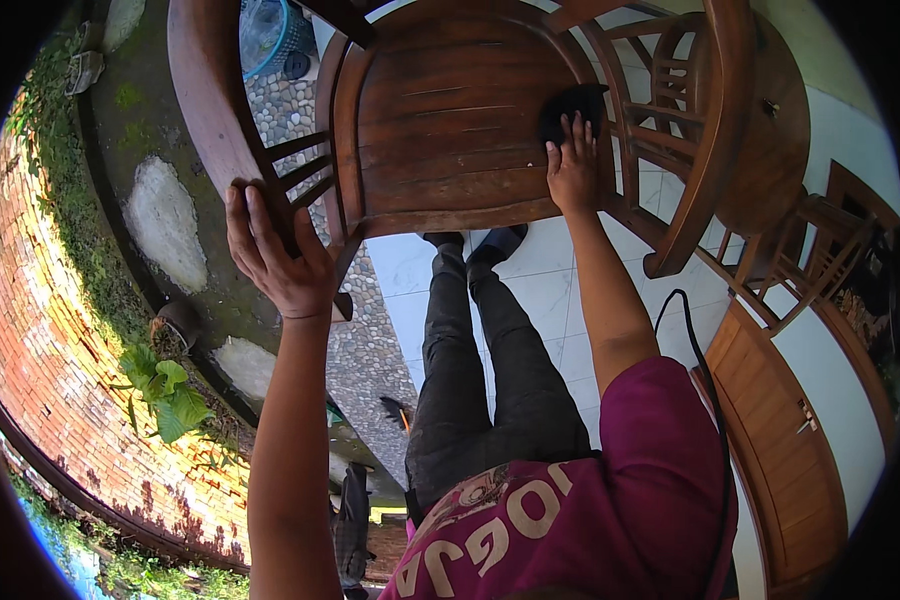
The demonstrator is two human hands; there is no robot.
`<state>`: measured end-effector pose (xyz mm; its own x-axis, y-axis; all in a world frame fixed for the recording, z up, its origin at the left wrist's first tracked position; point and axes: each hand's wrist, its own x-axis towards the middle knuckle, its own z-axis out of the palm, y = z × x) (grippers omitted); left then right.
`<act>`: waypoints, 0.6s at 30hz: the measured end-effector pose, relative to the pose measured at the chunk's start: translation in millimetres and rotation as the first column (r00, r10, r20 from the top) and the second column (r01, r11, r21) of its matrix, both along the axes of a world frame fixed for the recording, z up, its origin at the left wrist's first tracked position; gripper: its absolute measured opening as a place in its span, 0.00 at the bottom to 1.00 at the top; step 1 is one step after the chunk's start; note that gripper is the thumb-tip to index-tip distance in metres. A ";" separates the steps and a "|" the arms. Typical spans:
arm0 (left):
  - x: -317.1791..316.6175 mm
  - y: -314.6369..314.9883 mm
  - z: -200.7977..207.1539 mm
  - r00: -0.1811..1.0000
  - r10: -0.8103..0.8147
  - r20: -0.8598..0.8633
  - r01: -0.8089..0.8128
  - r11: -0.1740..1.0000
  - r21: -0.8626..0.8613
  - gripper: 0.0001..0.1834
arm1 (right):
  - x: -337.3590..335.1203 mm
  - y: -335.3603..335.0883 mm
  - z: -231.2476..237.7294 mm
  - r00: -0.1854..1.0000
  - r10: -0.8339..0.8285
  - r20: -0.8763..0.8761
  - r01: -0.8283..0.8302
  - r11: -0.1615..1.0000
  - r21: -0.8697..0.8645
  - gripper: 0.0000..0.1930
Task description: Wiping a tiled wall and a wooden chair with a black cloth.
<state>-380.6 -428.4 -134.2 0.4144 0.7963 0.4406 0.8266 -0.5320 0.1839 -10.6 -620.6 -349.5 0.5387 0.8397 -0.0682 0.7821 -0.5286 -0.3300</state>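
Note:
A brown wooden armchair (450, 120) stands in front of me on white floor tiles. My left hand (275, 250) grips the front of its left armrest (210, 110), fingers wrapped around the wood beside the side slats. My right hand (573, 168) presses a black cloth (573, 105) flat onto the right part of the seat, fingers spread over the cloth's near edge. My legs in dark trousers (470, 370) and dark shoes stand just below the seat's front edge.
A second wooden chair (800, 260) and a round wooden table (770, 120) stand to the right. A wooden door (785, 440) lies at lower right. Left are a pebble strip (370, 340), a mossy path with flat stones, a potted plant (165, 385) and a brick wall (40, 330).

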 end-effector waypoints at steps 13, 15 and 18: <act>0.0 0.2 -1.1 1.000 0.013 0.000 -0.013 1.000 0.014 0.32 | 41.7 132.4 -29.2 0.973 0.138 0.188 -0.157 0.983 0.091 0.31; 0.8 0.5 1.7 1.000 -0.008 -0.006 0.008 1.000 0.008 0.32 | 34.3 96.1 -17.5 0.990 0.020 0.141 -0.031 0.997 0.077 0.30; -0.9 0.0 -0.5 1.000 0.018 -0.005 -0.018 1.000 -0.011 0.32 | 18.7 48.4 -9.5 0.988 0.017 0.151 -0.043 0.985 0.168 0.30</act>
<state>-381.5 -428.4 -134.7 0.4018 0.8085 0.4299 0.8370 -0.5147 0.1858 8.1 -572.2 -358.9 0.5066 0.8479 0.1561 0.8437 -0.4502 -0.2925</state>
